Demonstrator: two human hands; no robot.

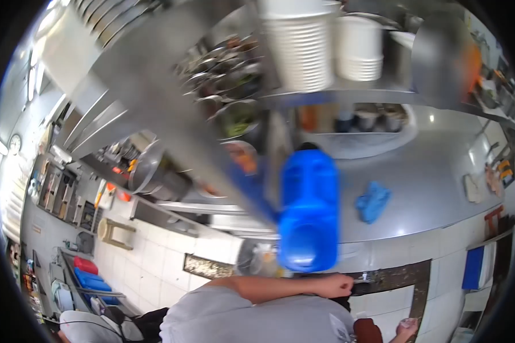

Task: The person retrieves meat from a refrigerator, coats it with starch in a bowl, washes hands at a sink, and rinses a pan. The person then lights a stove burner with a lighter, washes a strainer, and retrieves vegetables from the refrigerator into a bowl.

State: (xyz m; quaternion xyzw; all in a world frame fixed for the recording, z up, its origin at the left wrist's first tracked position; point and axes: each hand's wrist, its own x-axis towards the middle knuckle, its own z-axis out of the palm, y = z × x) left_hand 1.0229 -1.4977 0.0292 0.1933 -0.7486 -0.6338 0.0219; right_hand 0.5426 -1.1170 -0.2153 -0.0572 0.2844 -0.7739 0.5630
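My left hand (336, 285) is at the bottom centre, its forearm lying across the front of the grey shirt. Its fingers look curled closed; what they hold, if anything, is hidden. Low at the right, my right hand (407, 327) is small and blurred, so its finger pose and any contents are unclear. A blue plastic container (309, 211) stands at the counter edge, above my left hand in the view. Right of that container, a crumpled blue cloth or glove (373, 202) lies on the metal counter (418, 171).
Stacked white tubs (300, 51) stand on a shelf above the counter. Metal food pans (240, 117) fill the upper middle. A person (86, 326) in light clothing is at the lower left. A wooden stool (115, 234) stands on the tiled floor.
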